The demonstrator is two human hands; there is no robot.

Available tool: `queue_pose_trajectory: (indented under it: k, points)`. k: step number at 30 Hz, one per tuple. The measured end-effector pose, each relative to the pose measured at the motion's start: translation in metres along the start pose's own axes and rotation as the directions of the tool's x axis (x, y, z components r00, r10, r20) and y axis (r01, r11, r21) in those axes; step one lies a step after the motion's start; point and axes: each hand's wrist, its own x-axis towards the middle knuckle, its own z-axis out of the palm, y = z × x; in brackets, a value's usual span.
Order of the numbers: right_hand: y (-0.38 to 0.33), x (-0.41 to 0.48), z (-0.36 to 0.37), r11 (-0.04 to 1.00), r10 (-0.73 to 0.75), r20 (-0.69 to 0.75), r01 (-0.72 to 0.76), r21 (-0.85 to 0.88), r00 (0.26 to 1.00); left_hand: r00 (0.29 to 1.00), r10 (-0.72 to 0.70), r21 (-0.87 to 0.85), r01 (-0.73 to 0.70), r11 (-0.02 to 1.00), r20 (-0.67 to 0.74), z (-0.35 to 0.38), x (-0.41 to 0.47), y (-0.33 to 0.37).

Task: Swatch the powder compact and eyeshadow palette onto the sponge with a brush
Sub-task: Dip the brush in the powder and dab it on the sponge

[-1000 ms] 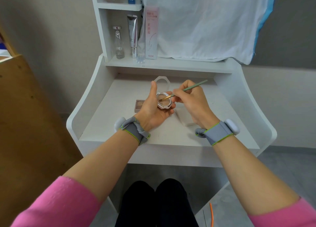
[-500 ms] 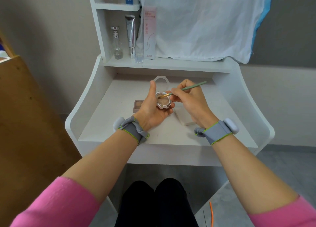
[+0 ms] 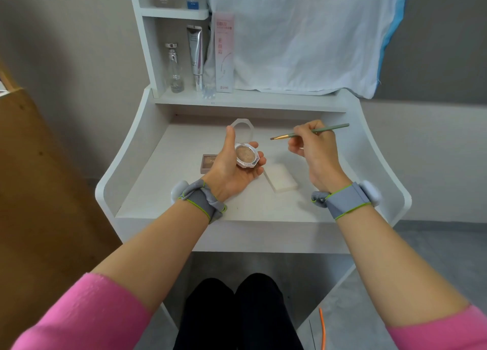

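- The octagonal, silver-rimmed powder compact (image 3: 246, 158), its tan pressed pan facing up, is held above the desk. It is cradled in the left hand (image 3: 229, 173), the fingers curled beneath the case and the thumb raised beside it.
- The case is judged light, rigid and smooth-sided, so a slip is possible. The pressed powder is probably crumbly, so the compact is best gripped by its rim and the pan touched only lightly.
- The thin green-handled brush (image 3: 283, 136) is pinched between the thumb and fingertips of the right hand (image 3: 315, 152). Its tip is held in the air to the right of the compact and touches nothing.
- The brush is judged very light and soft-bristled, and a hold close to the metal ferrule should give the finest control.
- The white rectangular sponge (image 3: 280, 181) lies flat on the white desk (image 3: 163, 181), between the two hands and just beside the compact. It is judged soft and light, so it may slide under a stroke.
- The small brown rectangular eyeshadow palette (image 3: 207, 162) lies on the desk, partly hidden behind the left hand.
- A clear octagonal lid (image 3: 243, 128) is seen behind the raised thumb.
- A glass bottle (image 3: 175, 67), a silver tube (image 3: 196, 57) and a pink box (image 3: 224, 52) stand on the shelf, well apart. Nothing is seen between brush and sponge.
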Motion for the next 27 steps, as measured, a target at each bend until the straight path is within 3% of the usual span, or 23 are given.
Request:
queue_pose_trajectory:
  k: [10,17,27]
  points:
    - [0.016,-0.005,-0.007,0.973,0.204,-0.024,-0.205,-0.102,0.979,0.997,0.006,0.012,-0.005,1.0,-0.076,0.001,0.001,-0.004]
    - [0.015,-0.007,-0.002,0.971,0.231,0.009,-0.23,-0.062,0.973,0.995,0.026,0.059,-0.02,0.998,-0.101,0.001,0.0,0.0]
    - [0.022,0.001,-0.011,0.966,0.232,0.022,-0.228,-0.118,0.972,0.994,0.063,-0.002,-0.064,0.998,-0.09,0.007,0.003,-0.001]
